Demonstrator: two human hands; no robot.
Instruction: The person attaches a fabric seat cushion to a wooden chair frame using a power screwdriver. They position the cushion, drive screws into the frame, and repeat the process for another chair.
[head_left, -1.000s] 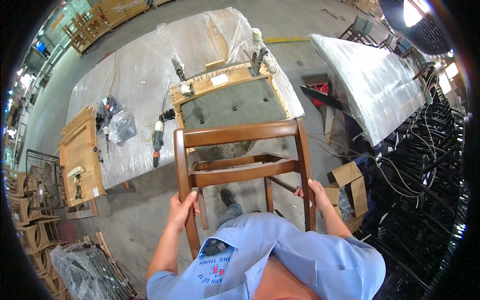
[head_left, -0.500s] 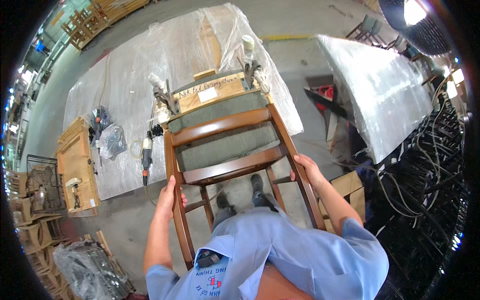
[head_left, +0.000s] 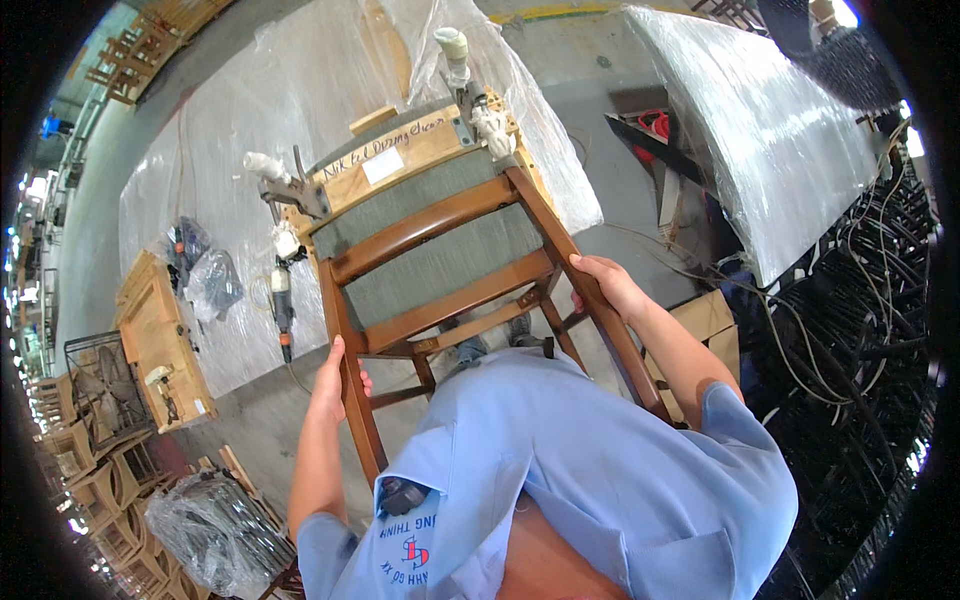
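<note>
At the lower edge of the view is the person's light-blue shirt (head_left: 600,450), with a dark object (head_left: 405,497) in its breast pocket. Just beyond it, the left hand (head_left: 332,385) is closed around the left upright of a brown wooden chair frame (head_left: 430,232), thumb on the near face and fingertips curled on the inner side. The right hand (head_left: 610,287) grips the opposite upright, somewhat farther from the body. The chair frame lies tilted between the two hands, its two cross rails directed away from the person and its legs showing below them. Behind the rails appears a grey-green panel (head_left: 430,275); whether rail and panel touch cannot be told. Across the panel runs a pale wooden bar (head_left: 400,150) bearing a white label (head_left: 383,166), flanked by a left clamp (head_left: 305,197) and a right clamp (head_left: 489,130), both partly wrapped in white. To the left, a power driver (head_left: 283,300) lies on a plastic-covered table (head_left: 240,360), near a wooden board (head_left: 160,325) at the table's edge. An open cardboard box (head_left: 710,335) stands on the right, beside massed black frames (head_left: 870,400). Farther off is a second plastic-covered surface (head_left: 770,140).
</note>
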